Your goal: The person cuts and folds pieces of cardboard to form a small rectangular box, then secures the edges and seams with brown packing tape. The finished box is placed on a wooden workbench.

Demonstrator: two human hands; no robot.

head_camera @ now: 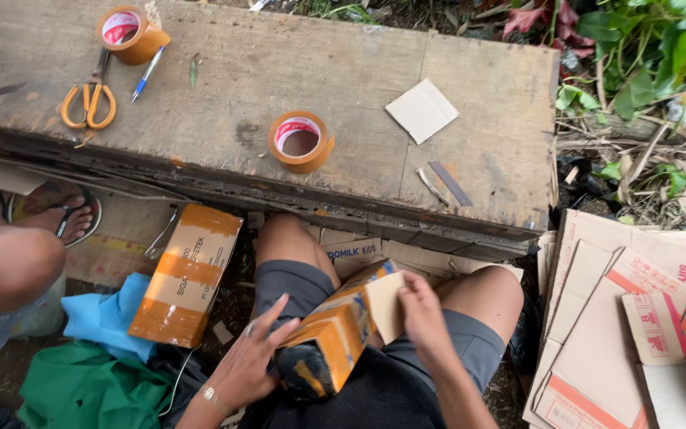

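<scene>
Box (331, 338) on the lap is mostly taped; right hand (422, 318) pinches its untaped end flap, left hand (252, 361) lies open against its side.

A tape roll (301, 141) lies on the board (343, 71), scissors (89, 102) far left.

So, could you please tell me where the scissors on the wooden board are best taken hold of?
Take the scissors by the orange handle loops, coming from the near edge of the wooden board. The loops point toward the person, the blades point away toward the tape roll at the corner, and the pen lies clear to one side.
</scene>
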